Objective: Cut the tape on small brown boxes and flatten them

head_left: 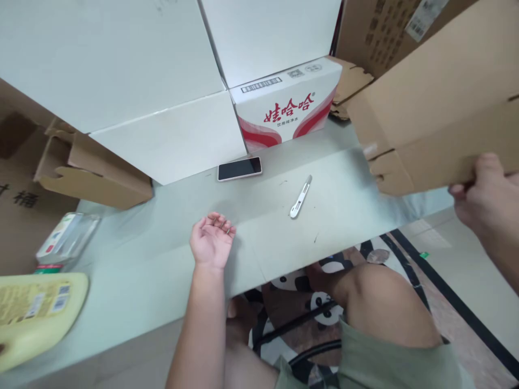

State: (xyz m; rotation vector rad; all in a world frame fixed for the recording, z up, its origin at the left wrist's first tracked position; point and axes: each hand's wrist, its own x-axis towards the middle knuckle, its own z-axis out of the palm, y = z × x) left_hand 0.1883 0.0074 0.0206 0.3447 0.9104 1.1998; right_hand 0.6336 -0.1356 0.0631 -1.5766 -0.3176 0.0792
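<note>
Pale worktop (pixel 259 248) spans the head view, where, nearer the person than the phone (pixel 239 169), the left hand (pixel 213 240) turns palm up, its grip released and fingers loosely curled, with thin marks on them hard to make out. Well right of the phone, the right hand (pixel 486 197) grips the cardboard (pixel 430 124), most fingers hidden behind it, the frame cutting off its far end.

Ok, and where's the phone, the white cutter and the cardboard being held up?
Phone (pixel 240 169): head view, middle of its dark screen.
White cutter (pixel 300 198): head view, middle of its slim body.
Cardboard (pixel 441 100): head view, its broad panel above the fold.
</note>
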